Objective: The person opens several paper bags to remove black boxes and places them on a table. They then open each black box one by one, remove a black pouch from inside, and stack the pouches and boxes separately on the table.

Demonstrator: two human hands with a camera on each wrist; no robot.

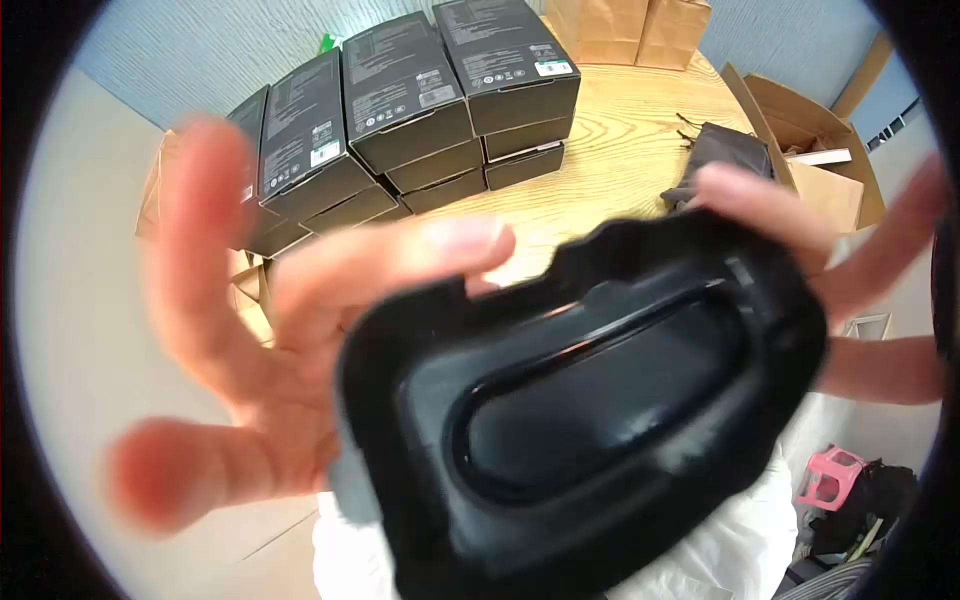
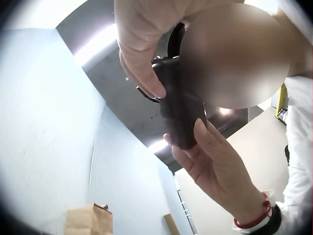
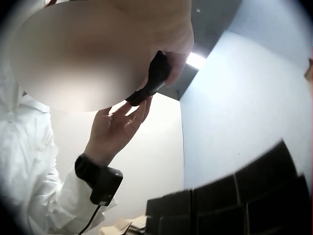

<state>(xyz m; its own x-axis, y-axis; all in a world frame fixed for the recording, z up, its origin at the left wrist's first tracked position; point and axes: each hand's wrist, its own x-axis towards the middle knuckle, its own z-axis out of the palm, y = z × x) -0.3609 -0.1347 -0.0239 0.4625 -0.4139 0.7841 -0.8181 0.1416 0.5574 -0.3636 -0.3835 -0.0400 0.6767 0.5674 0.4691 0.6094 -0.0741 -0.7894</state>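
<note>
A black moulded plastic tray (image 1: 600, 390) with a long rounded recess and a notched upper edge fills the middle of the head view, tilted and close to the camera. At its left end my left hand (image 1: 285, 385) holds it, one finger along the top edge and other fingers spread away. My right hand (image 1: 845, 285) grips the opposite end, partly hidden behind it. In the left wrist view the dark tray (image 2: 178, 110) is seen edge-on between both hands, with a red cord round the right wrist. The right wrist view shows its narrow edge (image 3: 155, 78) too.
Black printed boxes (image 1: 400, 90) stand stacked on the wooden table (image 1: 615, 130). Behind are brown paper bags (image 1: 630, 30). A dark drawstring pouch (image 1: 730, 150) lies right of them, beside an open cardboard box (image 1: 800, 115). A pink stool (image 1: 832, 477) is lower right.
</note>
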